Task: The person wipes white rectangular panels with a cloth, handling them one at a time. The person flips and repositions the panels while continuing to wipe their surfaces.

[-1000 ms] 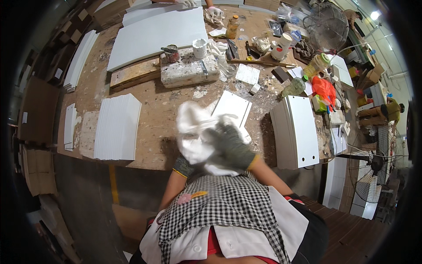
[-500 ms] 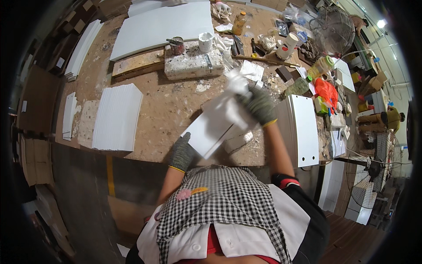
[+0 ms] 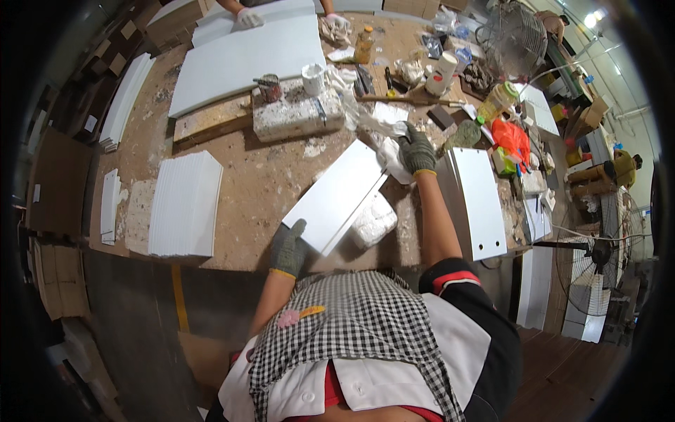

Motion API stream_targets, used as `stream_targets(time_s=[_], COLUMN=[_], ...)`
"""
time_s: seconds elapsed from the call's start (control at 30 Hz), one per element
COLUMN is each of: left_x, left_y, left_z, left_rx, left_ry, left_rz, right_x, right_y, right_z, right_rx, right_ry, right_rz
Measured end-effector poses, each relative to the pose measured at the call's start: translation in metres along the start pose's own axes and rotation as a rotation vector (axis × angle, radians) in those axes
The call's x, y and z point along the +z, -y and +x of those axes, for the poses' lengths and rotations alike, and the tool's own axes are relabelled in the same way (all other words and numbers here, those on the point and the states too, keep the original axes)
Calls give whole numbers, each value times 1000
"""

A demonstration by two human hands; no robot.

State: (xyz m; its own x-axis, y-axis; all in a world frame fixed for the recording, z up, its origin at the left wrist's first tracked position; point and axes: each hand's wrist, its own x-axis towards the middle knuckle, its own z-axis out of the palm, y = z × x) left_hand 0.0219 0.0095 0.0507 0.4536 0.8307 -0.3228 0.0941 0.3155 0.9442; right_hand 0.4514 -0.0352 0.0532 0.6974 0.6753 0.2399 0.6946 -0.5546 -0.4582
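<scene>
Grey knit gloves (image 3: 422,159) cover both of the person's hands, which are apart. L hand (image 3: 287,249) is clamped on the near-left end of a white panel (image 3: 334,193), thumb on top, fingers hidden underneath. R hand (image 3: 415,149) is closed on a crumpled white cloth (image 3: 394,162), bunched by the panel's far R end; can't tell if cloth & panel touch. Panel lies slantwise in front of the person, nr the front edge of the workbench (image 3: 256,176), w/ a wrapped white block (image 3: 375,221) by its R side, exact contact unclear. Just R of the forearm, a stack of drilled white panels (image 3: 481,204); well over to the L, another white stack (image 3: 184,204). Beyond, a paint-spattered block (image 3: 299,121) carries a white cup (image 3: 313,79) & a small dark-red can (image 3: 270,90). Farther back, large white boards (image 3: 249,67) w/ a co-worker's gloved hand (image 3: 249,18) over them. R rear: red plastic bag (image 3: 511,141), wire-caged fan (image 3: 513,42)
</scene>
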Motion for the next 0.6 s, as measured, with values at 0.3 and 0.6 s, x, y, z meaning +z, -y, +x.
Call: stream_targets(time_s=[0.3,0.6], left_x=[19,25], left_y=[-139,-57], left_z=[-44,-57], left_rx=[-52,838], left_ry=[521,148], left_rz=[-62,696], right_x=[-52,-25], right_y=[208,-10], right_z=[-157,-18], right_rx=[-805,-134], right_ry=[35,-147], right_rz=[173,449])
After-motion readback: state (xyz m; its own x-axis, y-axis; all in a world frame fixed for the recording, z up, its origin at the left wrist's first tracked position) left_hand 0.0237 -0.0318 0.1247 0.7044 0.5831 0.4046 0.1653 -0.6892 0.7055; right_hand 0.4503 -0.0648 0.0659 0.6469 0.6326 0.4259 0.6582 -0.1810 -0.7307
